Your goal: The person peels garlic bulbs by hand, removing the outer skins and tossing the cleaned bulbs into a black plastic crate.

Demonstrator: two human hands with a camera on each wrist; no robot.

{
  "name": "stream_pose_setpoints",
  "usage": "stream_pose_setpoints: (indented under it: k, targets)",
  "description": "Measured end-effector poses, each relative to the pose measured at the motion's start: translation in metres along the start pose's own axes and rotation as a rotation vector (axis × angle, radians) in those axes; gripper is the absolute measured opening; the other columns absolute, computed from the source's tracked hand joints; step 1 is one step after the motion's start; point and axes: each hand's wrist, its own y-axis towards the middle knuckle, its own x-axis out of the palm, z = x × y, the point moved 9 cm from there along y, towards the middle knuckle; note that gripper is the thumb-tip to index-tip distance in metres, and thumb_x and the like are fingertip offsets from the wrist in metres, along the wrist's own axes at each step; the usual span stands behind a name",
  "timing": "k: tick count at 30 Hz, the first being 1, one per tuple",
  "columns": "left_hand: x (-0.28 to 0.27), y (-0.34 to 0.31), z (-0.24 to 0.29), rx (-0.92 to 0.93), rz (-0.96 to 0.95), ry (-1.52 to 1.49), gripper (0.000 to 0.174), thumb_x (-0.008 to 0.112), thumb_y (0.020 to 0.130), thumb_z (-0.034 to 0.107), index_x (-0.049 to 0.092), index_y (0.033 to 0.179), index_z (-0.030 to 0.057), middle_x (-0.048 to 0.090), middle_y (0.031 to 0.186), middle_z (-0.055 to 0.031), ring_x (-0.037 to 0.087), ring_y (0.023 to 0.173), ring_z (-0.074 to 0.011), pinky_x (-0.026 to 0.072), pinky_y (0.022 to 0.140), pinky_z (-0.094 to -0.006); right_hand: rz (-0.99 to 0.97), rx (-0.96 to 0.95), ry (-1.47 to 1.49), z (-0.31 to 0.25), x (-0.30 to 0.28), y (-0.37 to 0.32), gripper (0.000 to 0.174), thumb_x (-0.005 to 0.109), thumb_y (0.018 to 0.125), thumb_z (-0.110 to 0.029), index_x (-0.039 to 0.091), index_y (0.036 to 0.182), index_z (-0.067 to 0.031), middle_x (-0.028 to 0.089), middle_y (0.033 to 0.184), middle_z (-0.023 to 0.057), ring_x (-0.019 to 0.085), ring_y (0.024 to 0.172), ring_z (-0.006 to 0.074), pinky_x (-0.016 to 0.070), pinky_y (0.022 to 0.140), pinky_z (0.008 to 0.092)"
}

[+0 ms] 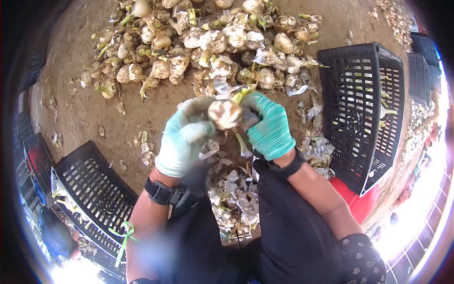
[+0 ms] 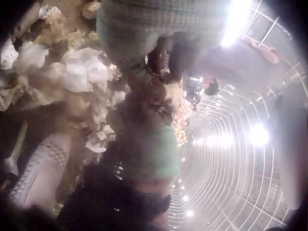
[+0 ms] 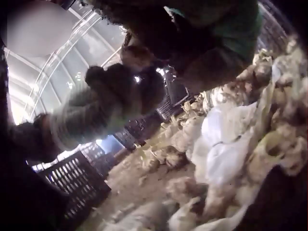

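Between both hands, in the head view, is a round garlic bulb [image 1: 225, 114], pale with brown streaks of soil. My left hand [image 1: 187, 135], in a pale green knitted glove with dirty fingertips, grips it from the left with thumb and fingers. On the other side my right hand [image 1: 270, 127], in a greener glove, has its fingers curled at the bulb's edge, beside a yellow-green stalk [image 1: 242, 94]. Motion blurs the bulb and the left glove. Both wrist views are dim; the right one shows part of the bulb [image 3: 137, 56] between the dark gloves.
A large heap of soiled garlic bulbs [image 1: 189, 52] lies on the dirt floor ahead. White peeled skins [image 1: 234, 196] gather between the knees. Black plastic crates stand at right [image 1: 347, 104] and left [image 1: 94, 182], the right one by a red object [image 1: 354, 199].
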Motion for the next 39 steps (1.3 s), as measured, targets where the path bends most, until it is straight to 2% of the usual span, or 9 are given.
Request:
stream_pose_setpoints:
  k: [5,10,12,17,20,24,32,34,39]
  targets:
    - [0.007,-0.003,0.013,0.145,0.040,0.323,0.060,0.062,0.064,0.006,0.037,0.118,-0.0022,0.054,0.093,-0.0093,0.056,0.079,-0.0127,0.0465,0.068,-0.0219,0.052,-0.269,-0.078,-0.030,0.005,-0.004,0.018,0.059,0.065,-0.003,0.057,0.082,0.0023,0.057,0.079,0.0174,0.056,0.073,0.0318,0.0455,0.066,0.0334]
    - [0.005,-0.001,0.005,0.078,0.006,0.111,0.061,0.062,0.067,0.009,0.034,0.119,-0.0040,0.055,0.091,-0.0106,0.058,0.070,-0.0177,0.0474,0.066,-0.0243,0.102,-0.205,-0.086,-0.013,-0.003,-0.003,0.017,0.057,0.065,0.001,0.057,0.082,0.0022,0.057,0.081,0.0166,0.056,0.074,0.0298,0.0454,0.066,0.0326]
    - [0.006,-0.006,-0.001,-0.051,-0.008,-0.077,0.063,0.060,0.066,0.012,0.032,0.119,-0.0056,0.053,0.102,-0.0149,0.055,0.090,-0.0225,0.0458,0.079,-0.0310,0.123,0.001,-0.086,0.017,-0.006,-0.002,0.016,0.056,0.067,0.002,0.057,0.083,0.0019,0.057,0.082,0.0159,0.057,0.076,0.0278,0.0455,0.067,0.0314]
    - [-0.001,-0.003,-0.008,-0.077,-0.024,-0.179,0.072,0.067,0.062,0.009,0.029,0.122,-0.0049,0.050,0.106,-0.0160,0.053,0.096,-0.0254,0.0431,0.085,-0.0330,0.156,-0.054,0.038,0.003,-0.013,0.002,0.032,0.053,0.071,0.007,0.054,0.102,0.0004,0.060,0.088,0.0135,0.058,0.077,0.0222,0.0457,0.069,0.0283]
    - [-0.008,0.002,-0.004,0.006,-0.076,-0.099,0.076,0.069,0.059,0.008,0.029,0.123,-0.0029,0.049,0.108,-0.0168,0.053,0.096,-0.0266,0.0456,0.081,-0.0338,0.063,0.177,0.168,-0.002,-0.013,0.004,0.030,0.052,0.073,0.007,0.054,0.103,0.0000,0.060,0.089,0.0123,0.058,0.074,0.0197,0.0460,0.068,0.0285]
    - [0.000,0.000,-0.006,-0.046,-0.114,-0.106,0.076,0.067,0.058,0.004,0.029,0.123,-0.0015,0.050,0.104,-0.0166,0.057,0.083,-0.0291,0.0519,0.061,-0.0363,-0.134,-0.153,0.036,-0.018,0.016,0.003,0.024,0.055,0.070,0.001,0.057,0.095,0.0007,0.059,0.083,0.0146,0.057,0.061,0.0219,0.0454,0.058,0.0289]
    - [-0.009,-0.002,0.002,0.032,-0.005,0.069,0.064,0.058,0.063,-0.002,0.033,0.121,-0.0004,0.051,0.096,-0.0077,0.054,0.077,-0.0135,0.0464,0.070,-0.0249,0.056,0.075,0.101,-0.005,0.002,0.000,0.015,0.054,0.071,0.003,0.059,0.085,-0.0008,0.059,0.073,0.0072,0.055,0.061,0.0128,0.0423,0.053,0.0246]
    - [-0.004,0.000,0.016,0.240,0.025,0.640,0.061,0.060,0.063,0.001,0.036,0.120,-0.0010,0.050,0.103,-0.0091,0.055,0.083,-0.0186,0.0450,0.075,-0.0264,0.037,0.053,0.042,-0.014,0.006,0.001,0.011,0.058,0.073,-0.004,0.059,0.084,-0.0004,0.058,0.072,0.0111,0.055,0.059,0.0193,0.0421,0.052,0.0276]
    - [0.005,-0.006,0.024,0.319,0.166,0.937,0.055,0.069,0.060,0.013,0.047,0.109,0.0006,0.057,0.093,-0.0135,0.055,0.087,-0.0151,0.0438,0.076,-0.0284,-0.007,0.071,-0.041,-0.008,0.013,0.004,0.022,0.065,0.071,-0.015,0.057,0.082,0.0023,0.056,0.072,0.0189,0.055,0.064,0.0329,0.0441,0.057,0.0339]
